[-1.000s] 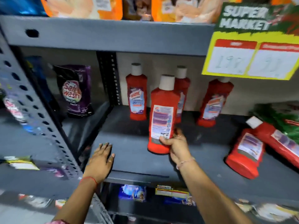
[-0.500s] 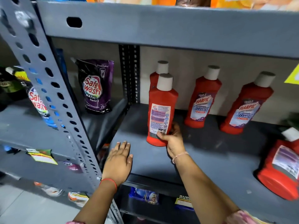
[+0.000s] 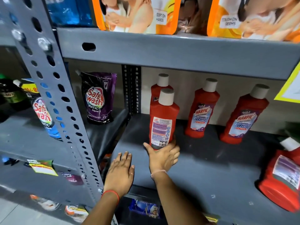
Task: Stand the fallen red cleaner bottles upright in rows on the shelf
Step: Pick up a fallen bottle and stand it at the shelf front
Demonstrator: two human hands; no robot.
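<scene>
An upright red cleaner bottle with a white cap stands on the grey shelf, back label facing me. My right hand wraps around its base. Directly behind it another red bottle stands, mostly hidden. Two more red bottles stand upright along the back wall, one in the middle and one further right. A fallen red bottle lies at the right edge, its cap pointing to the back. My left hand rests flat on the shelf's front left corner, fingers spread, holding nothing.
A perforated grey upright post rises at the left. Beyond it a purple detergent pouch stands on the neighbouring shelf. Orange packs fill the shelf above. A yellow price tag hangs at the right edge.
My right hand has pushed the held bottle back and left until it stands in front of the rear left bottle. The view has shifted left. My left hand stays flat on the shelf.
</scene>
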